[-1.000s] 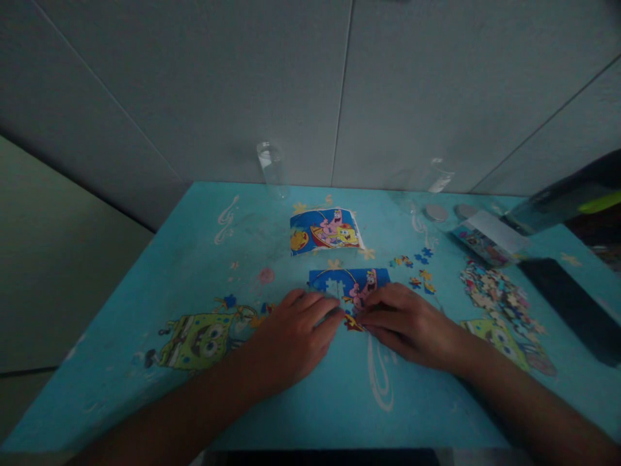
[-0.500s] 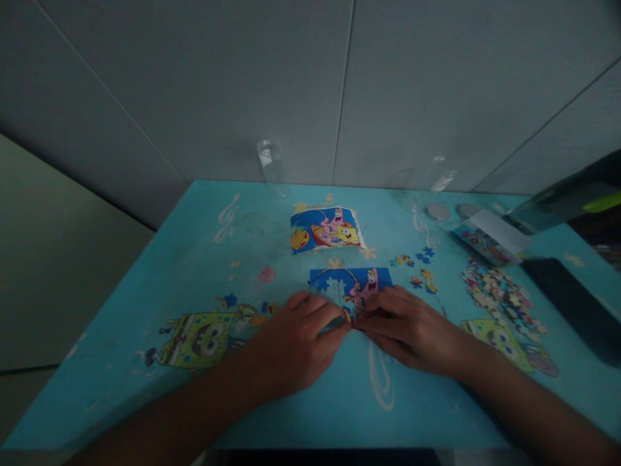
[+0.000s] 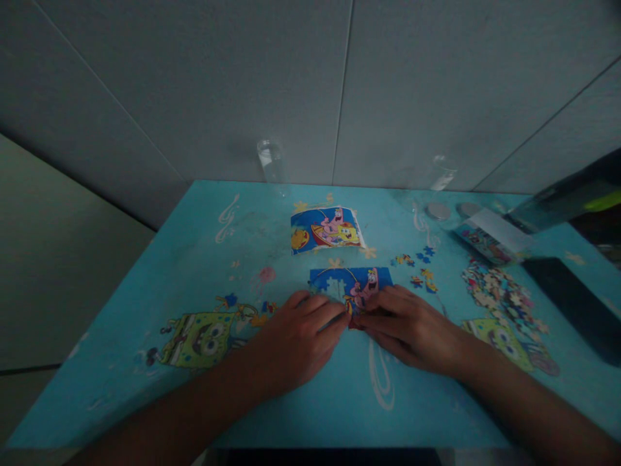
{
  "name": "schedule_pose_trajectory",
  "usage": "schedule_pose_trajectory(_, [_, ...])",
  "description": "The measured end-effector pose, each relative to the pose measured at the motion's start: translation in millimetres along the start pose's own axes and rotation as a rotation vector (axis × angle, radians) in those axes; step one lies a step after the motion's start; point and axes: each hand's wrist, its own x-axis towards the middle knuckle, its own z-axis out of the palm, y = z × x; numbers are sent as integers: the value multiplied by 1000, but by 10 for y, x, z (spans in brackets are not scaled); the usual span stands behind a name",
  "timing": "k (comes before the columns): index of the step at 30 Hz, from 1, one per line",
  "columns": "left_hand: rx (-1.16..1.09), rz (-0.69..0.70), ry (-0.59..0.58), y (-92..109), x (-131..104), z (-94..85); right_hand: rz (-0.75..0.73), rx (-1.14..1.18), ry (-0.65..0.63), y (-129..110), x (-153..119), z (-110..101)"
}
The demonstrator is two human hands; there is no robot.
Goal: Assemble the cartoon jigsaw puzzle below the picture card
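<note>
A partly assembled jigsaw puzzle lies flat on the table, showing a pink starfish character on blue, with a gap in its left half. My left hand is closed, fingertips pinched together at a small red-and-yellow jigsaw piece by the puzzle's lower edge. Over the puzzle's lower right part, my right hand has its fingers bent and pressed together on the pieces; it covers that corner. Just behind the puzzle is a slightly curled reference picture of the same scene.
Several loose pieces lie right of the puzzle, others to its left. A larger pile of pieces is farther right, beside a dark phone-like slab and a printed packet. Clear containers stand near the wall.
The left fingertips have shifted slightly left, and more of the red-and-yellow piece between the hands now shows, lying against the puzzle's lower edge. My right hand has barely moved.
</note>
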Motion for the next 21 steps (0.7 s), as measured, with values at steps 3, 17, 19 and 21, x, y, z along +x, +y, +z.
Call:
schedule_pose_trajectory(3, [-7,4,-4,0,-7,0,5,2,-19,2,1,2])
schedule_pose_trajectory(17, [-51,44,18,11,-15,62,91,-81,3,-69,16,104])
schedule_pose_trajectory(19, [-56,43,23,10,-11,59,86,-90,-6,-69,12,77])
schedule_pose_trajectory(21, [-62,38,29,8,-10,58,84,-102,-23,-64,5,33])
